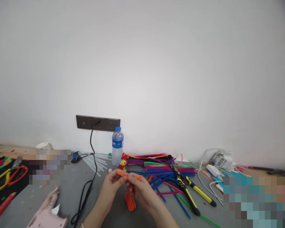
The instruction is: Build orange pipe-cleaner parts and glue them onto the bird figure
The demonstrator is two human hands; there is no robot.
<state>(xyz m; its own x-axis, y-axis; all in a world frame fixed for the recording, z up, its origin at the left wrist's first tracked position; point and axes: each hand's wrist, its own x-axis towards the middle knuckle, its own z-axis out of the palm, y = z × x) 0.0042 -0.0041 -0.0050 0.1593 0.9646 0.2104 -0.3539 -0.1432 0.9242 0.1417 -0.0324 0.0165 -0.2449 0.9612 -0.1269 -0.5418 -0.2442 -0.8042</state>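
Left hand (112, 182), right hand (139, 189): both pinched on orange pipe cleaner (129, 176), held above grey table (95, 202) for twisting, coiled end hanging below. Behind: pipe cleaner pile (161, 167), yellow-black cutters (188, 190) within reach, water bottle (117, 145), pink glue gun (47, 212).

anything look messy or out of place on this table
Nothing is spilled or broken. The pipe cleaners lie in a loose heap with the black-and-yellow pliers across them, and a black cable trails over the table. Both hands, left and right, hold an orange pipe cleaner.
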